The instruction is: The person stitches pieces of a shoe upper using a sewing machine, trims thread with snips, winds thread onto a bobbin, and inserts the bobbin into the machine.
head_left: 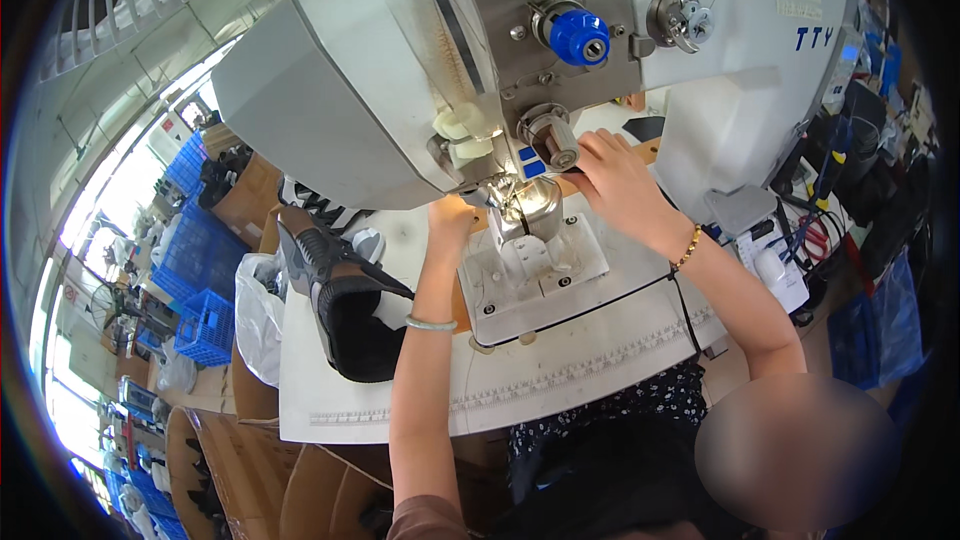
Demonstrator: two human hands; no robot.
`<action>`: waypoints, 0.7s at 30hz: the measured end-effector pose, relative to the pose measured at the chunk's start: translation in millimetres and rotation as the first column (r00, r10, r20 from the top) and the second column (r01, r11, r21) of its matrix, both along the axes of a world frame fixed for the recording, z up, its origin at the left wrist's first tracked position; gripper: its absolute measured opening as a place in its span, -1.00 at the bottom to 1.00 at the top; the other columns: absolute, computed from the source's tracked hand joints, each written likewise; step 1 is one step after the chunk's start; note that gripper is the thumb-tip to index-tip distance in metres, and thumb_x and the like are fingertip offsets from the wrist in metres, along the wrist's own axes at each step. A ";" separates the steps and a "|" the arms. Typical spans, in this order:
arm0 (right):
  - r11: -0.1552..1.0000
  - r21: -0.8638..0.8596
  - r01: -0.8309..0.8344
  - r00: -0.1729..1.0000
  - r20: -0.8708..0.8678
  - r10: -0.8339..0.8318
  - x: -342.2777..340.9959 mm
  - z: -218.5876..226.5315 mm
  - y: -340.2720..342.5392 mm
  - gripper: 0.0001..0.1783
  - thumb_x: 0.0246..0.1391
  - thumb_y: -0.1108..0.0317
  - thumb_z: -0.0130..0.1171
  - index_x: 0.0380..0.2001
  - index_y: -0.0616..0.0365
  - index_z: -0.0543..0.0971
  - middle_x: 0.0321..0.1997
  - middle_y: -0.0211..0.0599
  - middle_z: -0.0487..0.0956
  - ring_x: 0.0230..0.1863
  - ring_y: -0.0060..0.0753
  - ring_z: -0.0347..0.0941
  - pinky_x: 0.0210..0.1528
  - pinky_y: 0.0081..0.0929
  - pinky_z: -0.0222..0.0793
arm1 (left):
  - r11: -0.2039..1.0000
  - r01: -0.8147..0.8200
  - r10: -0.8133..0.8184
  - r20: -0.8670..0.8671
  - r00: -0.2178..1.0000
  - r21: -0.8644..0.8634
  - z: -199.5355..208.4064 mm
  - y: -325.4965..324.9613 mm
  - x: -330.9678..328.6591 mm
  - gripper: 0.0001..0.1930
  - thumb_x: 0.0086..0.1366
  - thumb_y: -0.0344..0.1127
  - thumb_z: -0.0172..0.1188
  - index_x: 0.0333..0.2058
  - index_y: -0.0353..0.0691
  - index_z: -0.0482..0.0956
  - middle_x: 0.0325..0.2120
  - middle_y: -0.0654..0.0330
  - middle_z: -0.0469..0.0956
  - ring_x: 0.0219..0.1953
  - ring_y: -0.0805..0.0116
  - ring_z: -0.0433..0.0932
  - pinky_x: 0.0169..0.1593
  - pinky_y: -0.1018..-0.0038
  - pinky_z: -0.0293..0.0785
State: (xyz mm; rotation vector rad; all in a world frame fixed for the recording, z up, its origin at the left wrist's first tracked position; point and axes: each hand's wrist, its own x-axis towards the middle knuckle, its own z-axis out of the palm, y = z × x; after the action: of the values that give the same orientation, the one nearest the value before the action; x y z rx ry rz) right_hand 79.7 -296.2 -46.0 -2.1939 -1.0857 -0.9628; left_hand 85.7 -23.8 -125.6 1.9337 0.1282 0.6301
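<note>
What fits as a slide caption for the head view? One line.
Both hands, left and right, work at a sewing machine's needle, shoes alongside.

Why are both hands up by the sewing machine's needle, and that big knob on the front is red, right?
Not quite: the knob is blue, as the head view shows. The rest holds: the left hand and right hand are both up by the needle area of the sewing machine.

white worktable (pixel 560 380) | carries sewing machine (pixel 480 60) | dark shoe upper (pixel 350 310), probably
</note>
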 end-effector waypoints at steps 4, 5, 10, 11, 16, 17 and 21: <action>0.988 -0.151 0.038 0.992 0.123 -0.020 -5.1 9.9 4.5 -0.65 -0.10 0.47 0.08 -0.14 0.13 0.43 -0.38 -0.37 0.41 -0.23 -0.37 0.35 -0.16 -0.49 0.25 | 0.886 0.096 -0.237 0.264 0.935 0.454 -12.9 25.8 31.4 -0.67 -0.01 -0.57 0.06 -0.18 -0.31 0.39 -0.28 0.17 0.45 -0.24 0.38 0.42 -0.18 0.51 0.32; 0.988 -0.151 0.042 0.992 0.125 -0.023 -4.6 10.2 5.5 -0.65 -0.10 0.47 0.08 -0.14 0.13 0.43 -0.38 -0.37 0.41 -0.23 -0.37 0.35 -0.16 -0.49 0.25 | 0.965 0.253 -0.260 0.301 0.918 0.060 9.2 12.0 16.5 -0.57 0.01 -0.60 0.09 -0.07 -0.27 0.37 -0.17 0.16 0.44 -0.14 0.34 0.40 -0.03 0.46 0.29; 0.978 -0.207 -0.024 0.985 0.164 0.059 -4.4 11.3 17.0 -0.65 -0.09 0.47 0.06 -0.13 0.16 0.42 -0.33 -0.35 0.45 -0.28 -0.37 0.39 -0.14 -0.47 0.27 | 0.979 0.169 -0.197 0.309 0.930 0.116 6.6 14.9 19.7 -0.58 0.01 -0.55 0.14 -0.08 -0.29 0.38 -0.16 0.14 0.42 -0.12 0.32 0.39 -0.01 0.47 0.26; 0.978 -0.209 -0.018 0.985 0.162 0.053 -2.8 8.9 14.6 -0.65 -0.09 0.47 0.06 -0.13 0.16 0.42 -0.33 -0.35 0.45 -0.28 -0.37 0.39 -0.14 -0.47 0.27 | 0.975 0.224 -0.208 0.319 0.925 -0.012 10.8 0.8 17.1 -0.58 0.01 -0.53 0.15 -0.08 -0.29 0.38 -0.17 0.13 0.42 -0.12 0.31 0.39 -0.02 0.47 0.26; 0.992 -0.120 -0.048 0.999 -0.001 0.048 -16.7 8.5 38.5 -0.70 -0.04 0.44 0.06 -0.16 0.22 0.40 -0.34 -0.21 0.46 -0.30 -0.26 0.42 -0.23 -0.35 0.32 | 0.960 -0.029 -0.109 0.464 0.879 0.280 -11.5 34.1 20.8 -0.80 0.05 -0.60 -0.04 -0.30 -0.40 0.44 -0.40 0.07 0.48 -0.37 0.12 0.42 -0.26 0.35 0.33; 0.991 -0.130 -0.027 1.000 -0.015 0.025 -11.0 1.8 28.5 -0.70 -0.04 0.44 0.06 -0.16 0.22 0.40 -0.34 -0.21 0.46 -0.30 -0.26 0.42 -0.23 -0.35 0.32 | 0.969 -0.023 -0.089 0.437 0.895 0.245 -0.2 12.9 9.7 -0.82 0.06 -0.56 -0.04 -0.32 -0.41 0.44 -0.44 0.05 0.49 -0.39 0.15 0.43 -0.28 0.35 0.33; 0.980 0.041 0.197 0.967 -0.173 -0.187 -1.7 -18.7 -3.9 -0.69 -0.01 0.40 0.08 -0.17 0.25 0.37 -0.35 -0.11 0.46 -0.32 -0.15 0.43 -0.31 -0.29 0.34 | 0.967 -0.029 0.041 -0.045 0.998 0.254 37.8 -33.9 -66.5 -0.79 0.20 -0.34 -0.05 -0.43 -0.42 0.43 -0.64 0.00 0.44 -0.56 0.19 0.43 -0.39 0.37 0.32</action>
State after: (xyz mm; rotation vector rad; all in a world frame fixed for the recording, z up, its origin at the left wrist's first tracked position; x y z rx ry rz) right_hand 78.0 -300.0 -64.7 -2.3167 -0.7693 -0.8577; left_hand 19.1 -57.7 -87.8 2.1991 0.1175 0.6472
